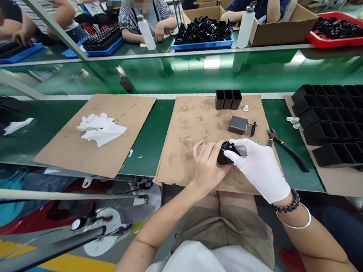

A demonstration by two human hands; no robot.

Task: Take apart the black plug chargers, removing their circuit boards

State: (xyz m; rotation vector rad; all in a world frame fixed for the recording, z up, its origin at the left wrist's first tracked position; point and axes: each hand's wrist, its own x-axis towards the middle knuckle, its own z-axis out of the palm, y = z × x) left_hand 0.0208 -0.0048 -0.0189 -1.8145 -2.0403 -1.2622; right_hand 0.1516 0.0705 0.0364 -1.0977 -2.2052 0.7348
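Bare, my left hand (pixel 209 162) wraps round a small black plastic case (pixel 222 157) over the cardboard sheet (pixel 180 152). My right hand (pixel 257 164), in a white glove, has its fingers closed on the top of the same case; what lies under those fingers is partly hidden. Just beyond sits a dark grey block (pixel 238 125) with thin wires and a small black part (pixel 253 128) at its end. Farther back stand three open black cases (pixel 228 100) in a row, beside a small white piece (pixel 246 108). Cutting pliers (pixel 287 151) with dark handles lie right of my gloved hand.
Rows of open black cases (pixel 341 118) fill the right side. Small white caps (pixel 293 121) lie near them. Crumpled white gloves (pixel 99 127) rest on another cardboard sheet (pixel 59 144). Across a green ledge (pixel 179 71) are a blue tray (pixel 203 45), a red tray (pixel 346 42) and several people.
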